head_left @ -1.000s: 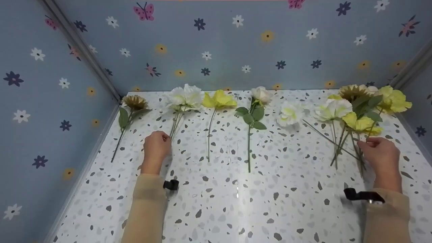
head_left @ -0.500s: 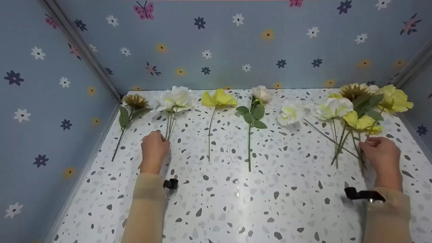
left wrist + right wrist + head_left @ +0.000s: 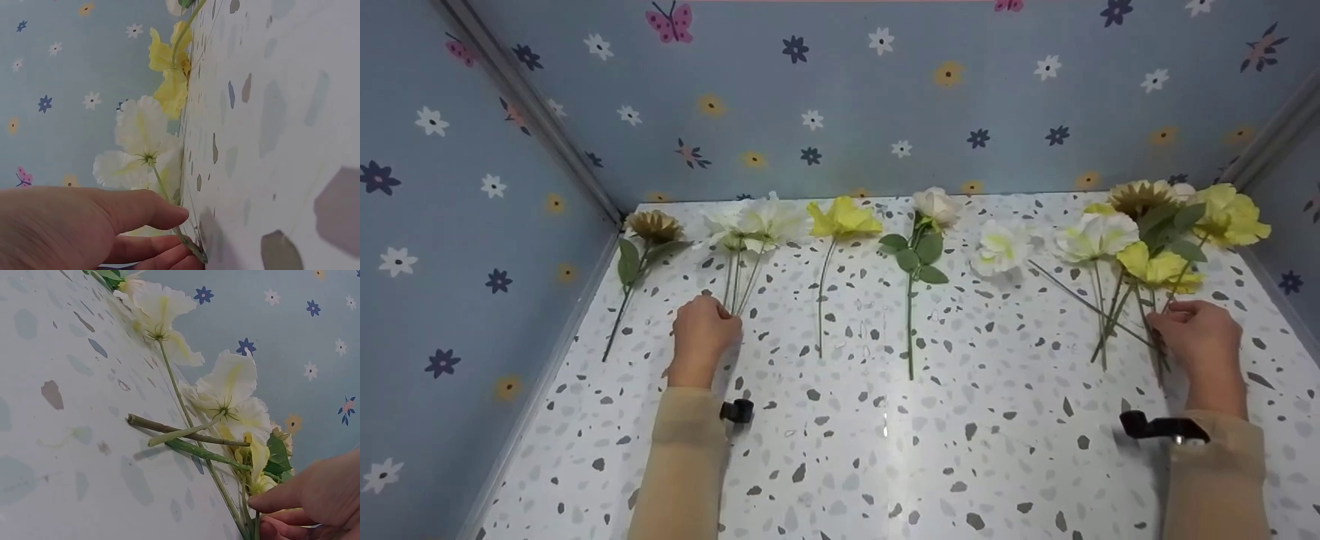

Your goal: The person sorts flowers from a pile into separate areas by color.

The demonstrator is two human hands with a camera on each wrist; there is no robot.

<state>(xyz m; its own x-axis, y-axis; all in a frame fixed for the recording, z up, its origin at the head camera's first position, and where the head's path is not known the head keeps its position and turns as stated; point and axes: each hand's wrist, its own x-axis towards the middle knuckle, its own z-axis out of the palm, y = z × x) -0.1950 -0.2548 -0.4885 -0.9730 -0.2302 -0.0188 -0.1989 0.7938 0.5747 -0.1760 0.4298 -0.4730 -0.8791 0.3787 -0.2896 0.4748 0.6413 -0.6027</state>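
Fanning wider than before: white flowers (image 3: 765, 223) ahead of left hand (image 3: 705, 330), which pinches their stems (image 3: 160, 183) | each seems easier to separate | right hand (image 3: 1200, 337) pinches one stem (image 3: 257, 526)

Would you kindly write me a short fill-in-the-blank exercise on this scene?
The left hand holds the stem of a mainly ____ flower.
In the head view, just left of the pale rose lies a ____ bloom.
The largest flower cluster lies by the ____ hand.
The wall shows printed blossoms and pink, winged ____.
Missing words: white; yellow; right; butterflies.
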